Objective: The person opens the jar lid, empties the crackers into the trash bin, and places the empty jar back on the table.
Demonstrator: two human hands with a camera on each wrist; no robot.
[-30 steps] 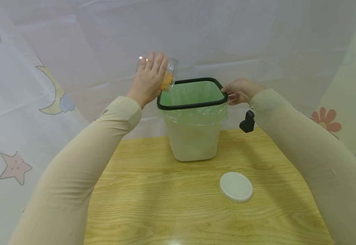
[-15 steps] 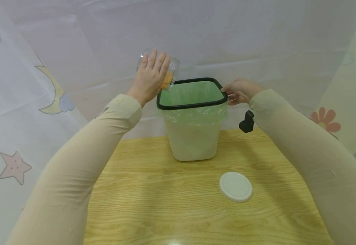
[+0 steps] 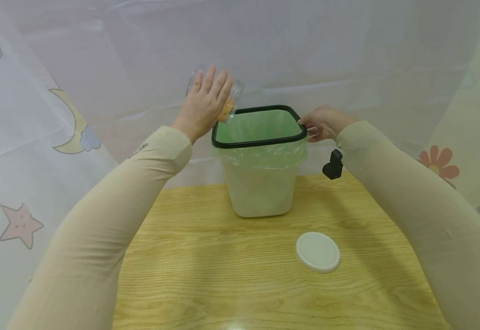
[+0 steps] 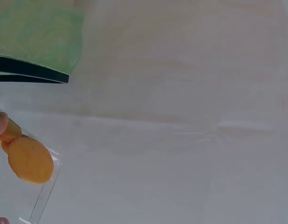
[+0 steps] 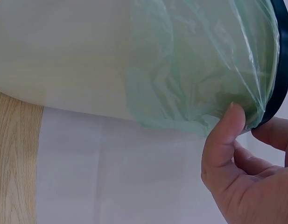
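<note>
Little moved | left hand [image 3: 204, 106] grips tilted jar [image 3: 232, 94] at bin [image 3: 260, 183] rim | right hand [image 3: 321, 123] pinches rim's right edge

White round lid [image 3: 317, 251] flat on wooden table [image 3: 206, 275]; sheer curtain [image 3: 37, 137] with moon, star prints behind.

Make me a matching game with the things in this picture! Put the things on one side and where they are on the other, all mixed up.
Things:
1. jar
2. lid
3. bin
4. right hand

Places:
A. flat on the table, in front of the bin
B. at the bin's black rim
C. tilted in the left hand
D. standing at the table's far edge

Pairs: 1-C, 2-A, 3-D, 4-B
</note>
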